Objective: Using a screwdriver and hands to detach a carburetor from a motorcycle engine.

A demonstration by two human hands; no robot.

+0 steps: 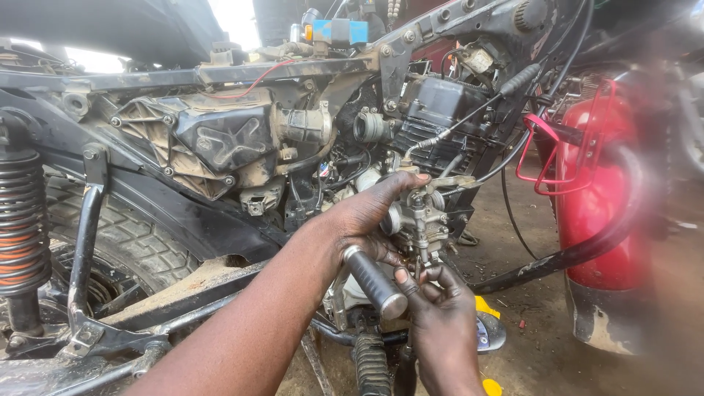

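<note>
My left hand (367,214) reaches in from the lower left and grips a small silver carburetor (424,220) beside the motorcycle's engine (440,121), thumb lying across its top. Just below, my right hand (440,315) comes up from the bottom edge. Its fingertips pinch a thin metal stem (420,262) on the carburetor's underside. A grey metal cylinder (375,282) sticks out toward me between the two hands, against my left wrist. What the stem is cannot be made out.
The stripped bike frame (242,73) spans the view, with a dusty black air box (213,139), a coil shock (22,220) and rear tyre (125,235) at left. Black cables (506,161) hang right of the carburetor. A red motorcycle (594,191) stands at right on dirty concrete.
</note>
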